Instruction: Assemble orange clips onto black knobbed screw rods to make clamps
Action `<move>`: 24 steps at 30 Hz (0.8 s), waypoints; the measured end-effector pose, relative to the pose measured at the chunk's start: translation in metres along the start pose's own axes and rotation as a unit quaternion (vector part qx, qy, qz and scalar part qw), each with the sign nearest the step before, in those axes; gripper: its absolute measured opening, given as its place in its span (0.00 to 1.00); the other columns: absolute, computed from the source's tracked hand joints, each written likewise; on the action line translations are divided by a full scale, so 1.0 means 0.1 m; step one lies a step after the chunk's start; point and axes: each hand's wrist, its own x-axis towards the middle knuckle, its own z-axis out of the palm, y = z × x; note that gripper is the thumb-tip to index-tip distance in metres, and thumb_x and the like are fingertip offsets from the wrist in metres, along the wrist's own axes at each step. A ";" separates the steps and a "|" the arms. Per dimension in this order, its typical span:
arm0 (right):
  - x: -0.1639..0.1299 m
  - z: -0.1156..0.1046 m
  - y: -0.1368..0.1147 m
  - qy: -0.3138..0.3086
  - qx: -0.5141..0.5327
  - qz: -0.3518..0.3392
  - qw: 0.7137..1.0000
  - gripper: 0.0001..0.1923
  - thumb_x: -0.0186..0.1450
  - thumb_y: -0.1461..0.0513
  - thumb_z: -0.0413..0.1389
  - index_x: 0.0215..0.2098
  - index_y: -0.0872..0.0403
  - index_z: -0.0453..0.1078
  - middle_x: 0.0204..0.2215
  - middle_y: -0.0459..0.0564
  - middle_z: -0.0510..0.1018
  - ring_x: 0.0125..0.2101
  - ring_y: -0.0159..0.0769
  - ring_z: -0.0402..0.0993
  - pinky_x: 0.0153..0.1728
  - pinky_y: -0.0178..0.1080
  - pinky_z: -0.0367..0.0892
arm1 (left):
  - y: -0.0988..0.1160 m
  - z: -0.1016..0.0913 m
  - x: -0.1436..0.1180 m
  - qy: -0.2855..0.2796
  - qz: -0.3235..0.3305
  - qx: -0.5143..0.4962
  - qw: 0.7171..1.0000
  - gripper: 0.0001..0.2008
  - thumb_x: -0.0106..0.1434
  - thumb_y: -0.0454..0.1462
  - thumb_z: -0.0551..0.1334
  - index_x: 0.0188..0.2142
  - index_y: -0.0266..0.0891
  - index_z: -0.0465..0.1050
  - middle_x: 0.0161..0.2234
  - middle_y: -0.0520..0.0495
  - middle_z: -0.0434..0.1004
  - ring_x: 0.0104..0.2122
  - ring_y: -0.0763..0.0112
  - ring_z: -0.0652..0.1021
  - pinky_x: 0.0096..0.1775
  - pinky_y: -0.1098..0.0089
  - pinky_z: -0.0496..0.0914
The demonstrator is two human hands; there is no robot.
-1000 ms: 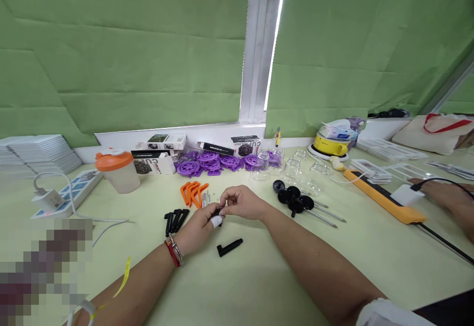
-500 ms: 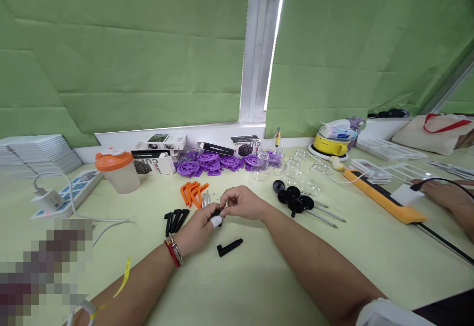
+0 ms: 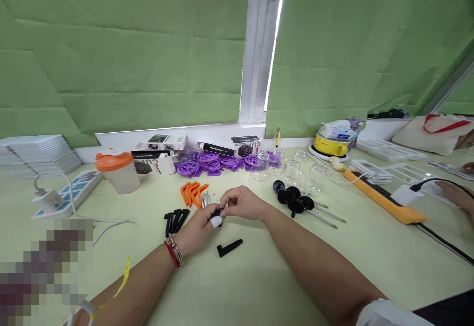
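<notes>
Right in the middle of the frame, we're bringing both hands together over one small black part (image 3: 218,213)! Our left hand (image 3: 195,228), thumb wearing a white wrap (image 3: 216,222), is gripping it, and our right hand (image 3: 246,203) is pinching at its upper end with bent fingers; we're losing most of its shape behind those fingers.

Just below, at lower centre, a single black handle (image 3: 229,248) is lying on the counter (image 3: 281,276). Left of centre, we're seeing more black handles (image 3: 177,221) fanning out beside our left hand, with orange bent pieces (image 3: 192,194) and thin metal rods (image 3: 205,199) sitting just above. Right of centre, black discs (image 3: 294,200) are clustering near long metal shafts (image 3: 324,217), and purple wheel-shaped parts (image 3: 209,160) are piling up behind.
</notes>
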 end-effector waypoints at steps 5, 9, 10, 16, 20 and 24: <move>0.00 0.00 -0.03 -0.002 0.006 0.005 1.000 0.15 0.47 0.57 0.67 0.29 0.57 0.73 0.17 0.40 0.65 0.19 0.24 0.56 0.21 0.30 0.53 | 0.01 -0.01 0.00 0.000 0.004 -0.003 1.000 0.10 0.64 0.41 0.51 0.36 0.39 0.66 0.31 0.51 0.66 0.33 0.69 0.65 0.36 0.70 0.62; 0.00 0.00 -0.04 -0.001 0.008 0.007 1.000 0.15 0.47 0.56 0.67 0.29 0.57 0.73 0.17 0.39 0.64 0.19 0.24 0.56 0.20 0.30 0.53 | 0.00 0.00 -0.01 0.003 0.001 0.003 1.000 0.11 0.64 0.42 0.51 0.36 0.39 0.66 0.31 0.50 0.66 0.33 0.69 0.66 0.36 0.70 0.62; 0.00 0.00 -0.03 0.000 0.008 0.007 1.000 0.15 0.47 0.56 0.67 0.29 0.57 0.73 0.17 0.39 0.64 0.19 0.24 0.56 0.20 0.30 0.53 | 0.00 0.00 -0.01 0.003 0.000 0.003 1.000 0.11 0.64 0.42 0.51 0.36 0.39 0.66 0.31 0.50 0.66 0.33 0.69 0.66 0.36 0.70 0.62; -0.01 0.01 -0.06 0.000 0.011 0.008 1.000 0.15 0.47 0.57 0.67 0.29 0.58 0.73 0.16 0.39 0.64 0.18 0.24 0.56 0.20 0.30 0.52 | -0.01 0.00 0.00 0.001 -0.001 -0.002 1.000 0.11 0.64 0.42 0.51 0.37 0.38 0.66 0.32 0.50 0.67 0.34 0.68 0.67 0.37 0.69 0.63; -0.02 0.00 -0.07 -0.002 0.008 0.012 1.000 0.15 0.47 0.57 0.67 0.30 0.58 0.73 0.15 0.38 0.63 0.17 0.23 0.54 0.20 0.30 0.51 | -0.02 0.00 0.00 -0.001 0.000 0.004 1.000 0.11 0.65 0.42 0.51 0.37 0.38 0.66 0.32 0.50 0.67 0.33 0.69 0.66 0.36 0.69 0.62; -0.02 0.00 -0.09 -0.001 0.008 0.002 1.000 0.15 0.47 0.57 0.67 0.28 0.58 0.74 0.19 0.41 0.67 0.19 0.24 0.56 0.21 0.30 0.53 | -0.02 0.00 0.00 -0.001 0.003 0.008 1.000 0.10 0.65 0.42 0.51 0.37 0.38 0.66 0.31 0.51 0.66 0.32 0.69 0.66 0.35 0.70 0.62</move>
